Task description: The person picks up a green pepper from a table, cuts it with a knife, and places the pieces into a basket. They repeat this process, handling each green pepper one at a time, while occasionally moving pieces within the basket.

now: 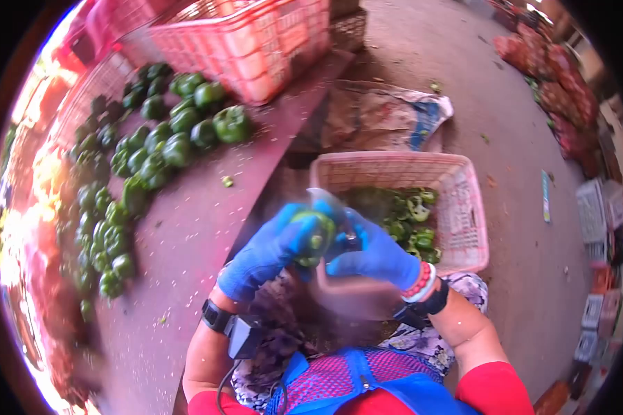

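My left hand (pixel 273 245), in a blue glove, is closed around a green bell pepper (pixel 315 237) above my lap. Close beside it, my right hand (pixel 377 252), also gloved in blue, has its fingers curled on what looks like a knife. The pale, curved blade (pixel 325 199) shows at the top of the pepper, smeared by motion; its handle is mostly hidden in the glove. Just beyond my hands stands a pink plastic crate (pixel 464 211) with cut green pepper pieces (pixel 417 209) inside.
Many whole green peppers (pixel 176 149) lie on the table (pixel 208 207) to my left. A larger pink crate (pixel 277 48) stands at its far end. A crumpled sack (pixel 374 114) lies behind the near crate. Filled red net sacks (pixel 554 86) line the right side of the floor.
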{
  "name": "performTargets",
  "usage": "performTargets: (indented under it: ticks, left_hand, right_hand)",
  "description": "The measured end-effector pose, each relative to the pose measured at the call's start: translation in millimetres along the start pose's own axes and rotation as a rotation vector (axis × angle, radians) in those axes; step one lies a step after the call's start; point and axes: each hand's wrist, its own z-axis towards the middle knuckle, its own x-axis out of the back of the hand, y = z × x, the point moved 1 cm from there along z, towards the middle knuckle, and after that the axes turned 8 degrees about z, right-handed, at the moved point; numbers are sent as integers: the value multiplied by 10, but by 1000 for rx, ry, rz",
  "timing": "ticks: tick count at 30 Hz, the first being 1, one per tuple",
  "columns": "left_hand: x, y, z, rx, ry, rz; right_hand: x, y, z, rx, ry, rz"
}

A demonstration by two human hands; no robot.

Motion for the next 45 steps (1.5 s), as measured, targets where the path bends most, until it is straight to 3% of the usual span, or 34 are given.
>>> performTargets:
  ticks: [1,2,6,13,15,16,18,20,23,24,26,27,29,31,35,37,38,39,40,42,43,45]
  left_hand:
    - [-177,49,153,120,-66,-140]
    - [-264,-146,361,-130,-65,85]
    - [-513,-230,666,17,-104,35]
    - [-582,-450,908,-187,-173,17]
    - [-563,-393,1010,-191,-286,-310]
    - [-552,-289,991,-248,-279,-388]
    - [-545,-211,987,214,-111,-866]
    - [-613,-303,1035,146,21,-610]
    - [-766,-687,1123,-5,149,-149]
    - [-810,-743,1138,-55,195,17]
    - [-847,-860,1121,-69,233,61]
    - [-879,-696,1109,17,264,-14]
    - [-858,-593,1129,-59,297,158]
    - [-808,-566,1147,-385,290,649]
    - [-782,-441,1117,-547,270,570]
    - [-808,-380,1117,-516,268,565]
    - [-800,-322,1126,-552,302,653]
    - [-846,-502,1177,-459,269,349]
    - [-934,-825,1287,-369,234,45]
    - [-980,-827,1348,251,232,-700]
    - [-980,-854,1326,274,281,-617]
    - [-905,-834,1335,312,349,-415]
  right_hand:
    - [82,-28,-19,77,42,-134]
    - [210,-95,-49,26,52,-88]
    - [652,-129,-43,-100,44,-23]
    - [874,-33,-82,-142,143,73]
    - [825,-167,-118,-112,227,64]
    - [755,-214,-116,65,317,-139]
    - [738,-241,-171,259,445,-499]
    - [712,-318,-172,452,454,-921]
    - [585,-242,-93,473,467,-1093]
    - [605,-171,-56,471,528,-1084]
    - [629,-127,-13,463,553,-1087]
    - [638,-135,9,461,560,-1091]
    - [596,-181,21,474,562,-992]
    - [589,-196,20,472,571,-847]
    - [587,-186,-9,333,625,-514]
    - [577,-216,-24,397,597,-700]
    - [594,-249,-31,524,531,-956]
    - [597,-283,-34,656,450,-1208]
    - [480,-412,-52,656,382,-1387]
    - [336,-536,-62,795,383,-1318]
    - [307,-578,-96,860,377,-1282]
    - [380,-599,-159,707,481,-957]
